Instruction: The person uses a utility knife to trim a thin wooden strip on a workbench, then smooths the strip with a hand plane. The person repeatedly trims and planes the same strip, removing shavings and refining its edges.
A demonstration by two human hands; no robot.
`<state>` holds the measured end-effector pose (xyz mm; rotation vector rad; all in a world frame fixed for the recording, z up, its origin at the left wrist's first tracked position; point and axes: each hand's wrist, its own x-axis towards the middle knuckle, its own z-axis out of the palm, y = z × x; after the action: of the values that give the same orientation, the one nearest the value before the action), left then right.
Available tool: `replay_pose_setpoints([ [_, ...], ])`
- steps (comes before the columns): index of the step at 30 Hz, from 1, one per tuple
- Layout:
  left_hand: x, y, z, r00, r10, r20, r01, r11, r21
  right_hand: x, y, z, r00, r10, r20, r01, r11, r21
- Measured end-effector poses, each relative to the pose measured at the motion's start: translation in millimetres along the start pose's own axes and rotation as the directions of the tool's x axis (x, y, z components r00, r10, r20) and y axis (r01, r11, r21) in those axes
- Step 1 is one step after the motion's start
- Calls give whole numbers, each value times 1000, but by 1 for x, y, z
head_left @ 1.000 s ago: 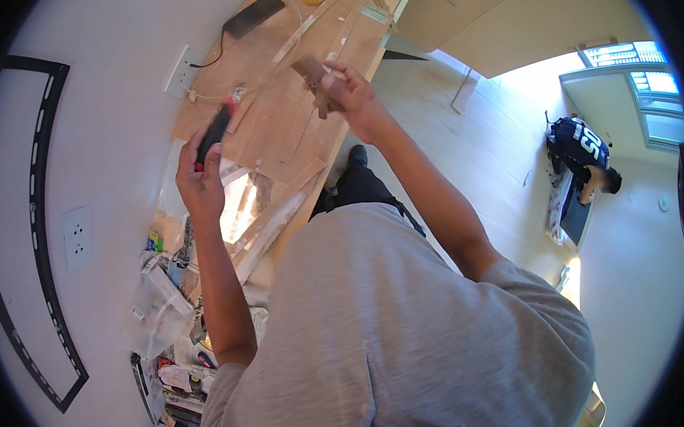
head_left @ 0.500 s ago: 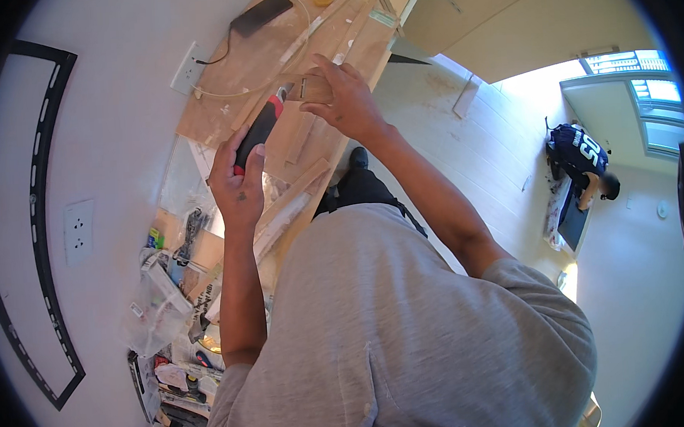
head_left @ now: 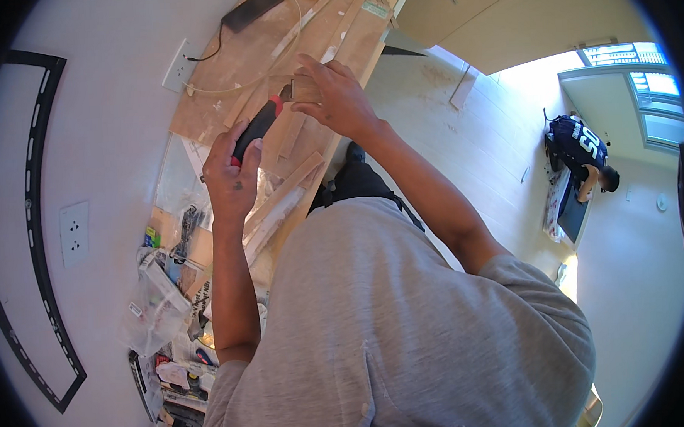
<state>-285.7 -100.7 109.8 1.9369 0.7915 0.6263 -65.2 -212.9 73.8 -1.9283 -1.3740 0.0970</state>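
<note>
In my left hand (head_left: 228, 177) is a utility knife (head_left: 257, 130) with a black and red handle, its metal tip pointing up and right. My fingers and thumb wrap its lower end. The tip meets or nearly meets the edge of a small wooden piece (head_left: 305, 91). That piece is pinched between the thumb and fingers of my right hand (head_left: 341, 99). Both hands are above a wooden worktop (head_left: 205, 116). A thin pale strip (head_left: 235, 89) curves across the worktop toward the hands; where it ends is unclear.
Wood strips (head_left: 287, 193) lie along the worktop, with a black phone (head_left: 252, 9) on a cable farther back. Bags and tools (head_left: 160, 292) clutter the left side. A wall outlet (head_left: 178, 66) is beside the worktop. Across the room, a person (head_left: 578, 143) bends over a dark panel (head_left: 573, 215).
Both hands, with the knife and wooden piece, have shifted slightly left in the picture. The view itself has moved a little. Both grips stay the same.
</note>
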Motion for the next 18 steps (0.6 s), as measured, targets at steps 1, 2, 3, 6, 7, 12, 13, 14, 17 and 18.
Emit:
replay_pose_setpoints([
  [1, 1, 1, -1, 1000, -10, 4, 10, 1000, -21, 0, 1, 0, 1000, -5, 5, 5, 1000, -5],
  [2, 2, 2, -1, 1000, -22, 8, 23, 999, -42, 1, 1, 1, 1000, -1, 20, 1, 1000, -8],
  [3, 3, 3, -2, 998, -56, 19, 57, 997, -54, 1, 1, 1, 1000, -18, 18, 18, 1000, -5],
  [6, 5, 1, -5, 996, -73, -50, 69, 995, -78, -1, 3, 2, 999, -14, 40, 15, 1000, -21],
  [7, 6, -3, -6, 994, -76, -82, 67, 991, -114, -2, 4, 3, 999, 7, 44, -5, 999, -48],
  [12, 23, -66, -17, 961, -96, -258, 60, 988, -144, -15, 23, 18, 827, 500, 256, -534, 558, 636],
  [13, 34, -87, -18, 932, -192, -307, 148, 976, -162, -18, 33, 19, 776, 470, 420, -542, 156, 826],
  [14, 40, -110, -18, 923, -183, -338, 117, 971, -207, -22, 42, 19, 730, 390, 561, -482, -288, 828],
  [17, 59, -175, -17, 882, -212, -420, 118, 964, -238, -39, 63, 22, 819, 379, 430, -378, -207, 902],
  [18, 63, -192, -17, 870, -230, -435, 141, 964, -227, -46, 70, 19, 801, 406, 440, -364, -252, 896],
])
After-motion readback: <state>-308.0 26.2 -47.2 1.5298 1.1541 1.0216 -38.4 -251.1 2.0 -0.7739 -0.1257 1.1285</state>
